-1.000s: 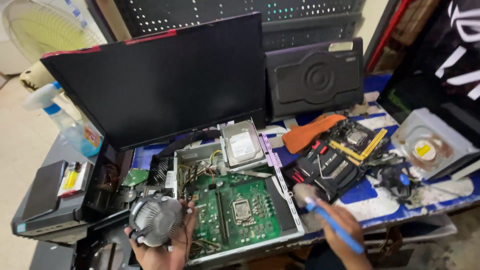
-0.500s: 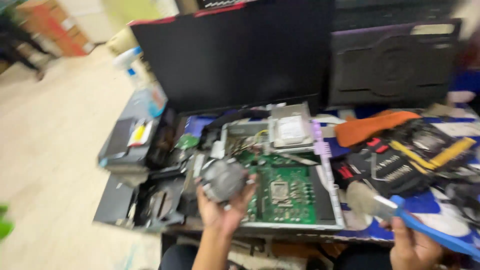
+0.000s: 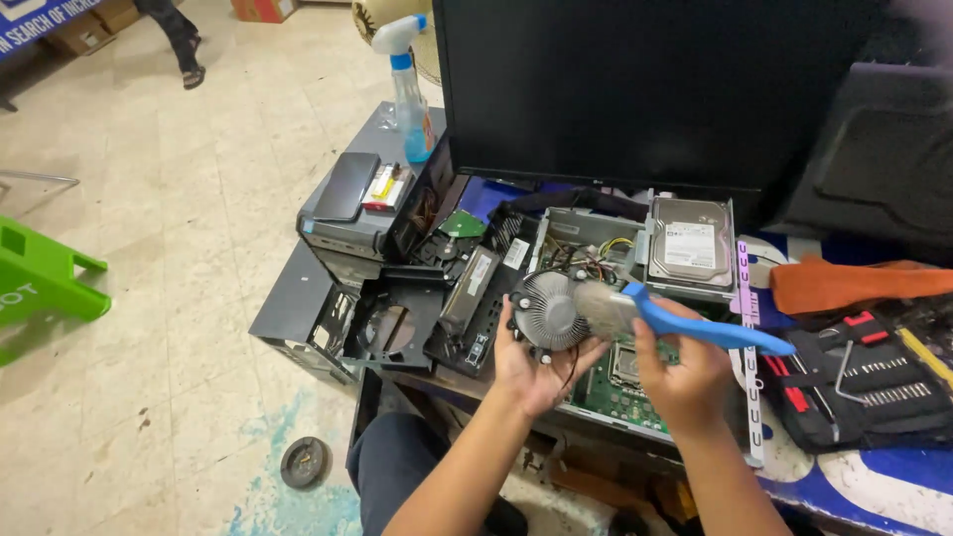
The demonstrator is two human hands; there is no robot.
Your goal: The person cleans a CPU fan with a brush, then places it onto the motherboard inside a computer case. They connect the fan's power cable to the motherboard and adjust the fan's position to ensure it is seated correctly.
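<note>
My left hand (image 3: 528, 369) holds a round processor cooler (image 3: 549, 310) with grey fins and a fan, lifted above the open computer case (image 3: 596, 230). My right hand (image 3: 685, 374) grips a brush with a blue handle (image 3: 707, 329); its grey bristles (image 3: 604, 307) rest against the right side of the cooler. Below both hands lies the green motherboard (image 3: 623, 385) with its bare processor socket. A silver hard drive (image 3: 691, 246) sits in the case behind the brush.
A large black monitor (image 3: 635, 89) stands behind the case. A spray bottle (image 3: 408, 89) and a phone (image 3: 346, 186) sit on another case at left. A black screwdriver kit (image 3: 864, 382) and orange cloth (image 3: 854, 283) lie right. A green stool (image 3: 40, 283) stands on the floor.
The view swung left and down. My right hand brought the brush from the right side up to the cooler, and my left hand raised the cooler toward the middle.
</note>
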